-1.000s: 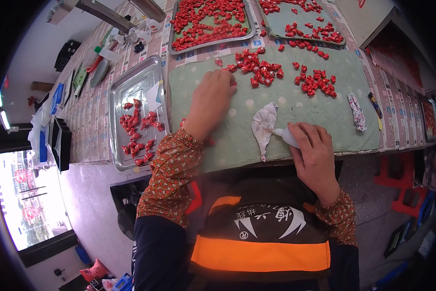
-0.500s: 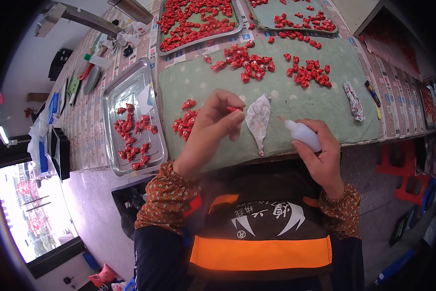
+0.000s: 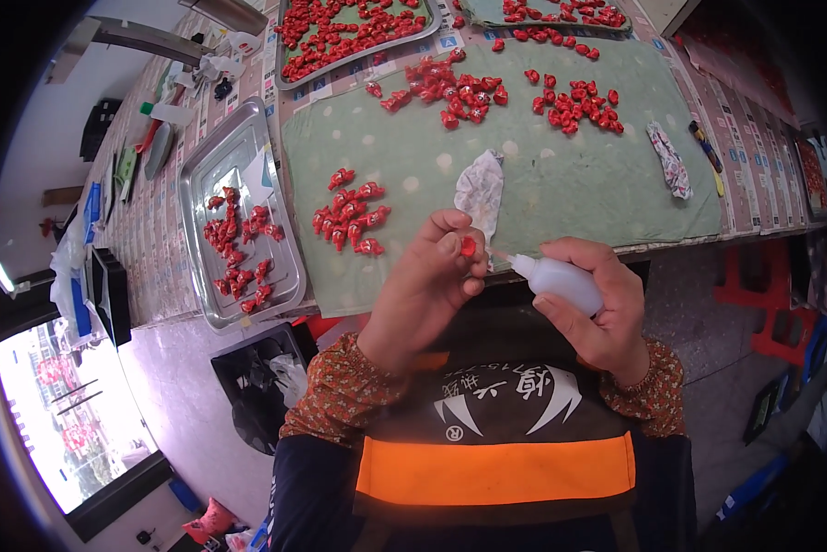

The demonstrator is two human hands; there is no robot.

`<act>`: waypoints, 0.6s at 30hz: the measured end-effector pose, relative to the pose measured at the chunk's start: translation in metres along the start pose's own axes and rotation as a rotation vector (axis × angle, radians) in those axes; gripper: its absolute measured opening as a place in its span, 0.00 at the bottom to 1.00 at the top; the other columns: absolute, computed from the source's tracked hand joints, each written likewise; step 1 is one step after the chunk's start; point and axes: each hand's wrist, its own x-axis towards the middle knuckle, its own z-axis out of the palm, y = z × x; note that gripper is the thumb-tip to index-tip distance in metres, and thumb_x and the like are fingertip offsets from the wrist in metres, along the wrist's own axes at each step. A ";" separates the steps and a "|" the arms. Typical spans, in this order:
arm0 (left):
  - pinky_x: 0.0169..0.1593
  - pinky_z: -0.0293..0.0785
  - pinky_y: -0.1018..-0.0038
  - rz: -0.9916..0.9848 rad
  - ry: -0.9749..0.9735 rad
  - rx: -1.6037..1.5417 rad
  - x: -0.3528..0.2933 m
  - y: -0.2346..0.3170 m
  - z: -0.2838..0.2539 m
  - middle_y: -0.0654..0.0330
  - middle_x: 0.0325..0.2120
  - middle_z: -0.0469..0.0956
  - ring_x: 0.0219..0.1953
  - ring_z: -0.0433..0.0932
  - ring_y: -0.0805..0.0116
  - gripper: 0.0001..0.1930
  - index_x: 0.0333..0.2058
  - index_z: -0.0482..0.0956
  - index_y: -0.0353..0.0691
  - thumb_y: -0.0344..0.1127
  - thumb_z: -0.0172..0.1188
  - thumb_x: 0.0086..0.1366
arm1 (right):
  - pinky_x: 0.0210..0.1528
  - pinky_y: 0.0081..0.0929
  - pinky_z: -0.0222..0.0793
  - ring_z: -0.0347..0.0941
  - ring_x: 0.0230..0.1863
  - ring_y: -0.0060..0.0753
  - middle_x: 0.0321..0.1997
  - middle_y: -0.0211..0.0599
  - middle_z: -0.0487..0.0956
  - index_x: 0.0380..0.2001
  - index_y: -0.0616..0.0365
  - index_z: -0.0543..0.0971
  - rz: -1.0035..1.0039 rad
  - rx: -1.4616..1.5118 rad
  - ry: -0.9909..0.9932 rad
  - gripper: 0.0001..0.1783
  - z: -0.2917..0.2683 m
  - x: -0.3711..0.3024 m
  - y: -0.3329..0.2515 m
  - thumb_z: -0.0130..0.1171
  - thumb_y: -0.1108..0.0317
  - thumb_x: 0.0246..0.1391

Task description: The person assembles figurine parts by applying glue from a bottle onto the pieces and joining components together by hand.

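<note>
Between the thumb and fingers of my left hand (image 3: pixel 436 276) is a small red piece (image 3: pixel 469 247), its end facing the other hand. My right hand (image 3: pixel 602 304) is wrapped round a white squeeze bottle (image 3: pixel 565 283), whose thin tip points left at the red piece, a small gap away. Just beyond my left hand a crumpled white cloth (image 3: pixel 480 193) lies on the green spotted cloth (image 3: pixel 404 138). Small glossy red pieces lie there in groups: one group (image 3: pixel 349 216) left of my hand, another (image 3: pixel 455 92) farther back, a third (image 3: pixel 579 106) to its right.
A metal tray (image 3: pixel 294 267) with several red pieces stands at the left. Fuller trays (image 3: pixel 432 23) sit at the back. A rolled patterned cloth (image 3: pixel 668 161) and a pen-like tool (image 3: pixel 703 145) lie at the right. The table's front edge runs just beyond my hands.
My left hand has come nearer and right with the red piece, turning it toward the bottle. The bottle has moved slightly left and nearer. The view has shifted a little.
</note>
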 end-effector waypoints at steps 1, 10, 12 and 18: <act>0.37 0.68 0.79 -0.005 -0.001 -0.002 0.000 -0.001 0.000 0.64 0.36 0.68 0.37 0.70 0.74 0.10 0.44 0.68 0.44 0.40 0.53 0.69 | 0.36 0.24 0.73 0.79 0.34 0.30 0.38 0.43 0.80 0.45 0.64 0.75 -0.026 -0.003 0.018 0.22 -0.001 -0.001 -0.001 0.69 0.73 0.46; 0.40 0.74 0.80 -0.098 -0.095 -0.221 -0.004 -0.013 -0.012 0.65 0.37 0.65 0.41 0.70 0.72 0.10 0.45 0.66 0.42 0.36 0.54 0.69 | 0.27 0.26 0.72 0.78 0.25 0.35 0.29 0.42 0.80 0.41 0.63 0.76 -0.242 -0.148 0.042 0.20 -0.003 -0.001 -0.012 0.69 0.74 0.42; 0.40 0.75 0.80 -0.126 -0.099 -0.292 -0.005 -0.017 -0.015 0.64 0.38 0.65 0.41 0.70 0.72 0.09 0.45 0.66 0.41 0.34 0.53 0.70 | 0.27 0.26 0.72 0.78 0.24 0.36 0.29 0.42 0.80 0.40 0.63 0.76 -0.250 -0.145 0.050 0.19 0.000 -0.001 -0.012 0.70 0.74 0.42; 0.41 0.75 0.78 -0.151 -0.088 -0.337 -0.007 -0.020 -0.016 0.64 0.39 0.64 0.43 0.70 0.71 0.09 0.46 0.66 0.41 0.33 0.52 0.70 | 0.25 0.27 0.71 0.77 0.22 0.39 0.27 0.42 0.79 0.39 0.63 0.77 -0.298 -0.193 0.054 0.19 0.002 -0.002 -0.009 0.71 0.74 0.42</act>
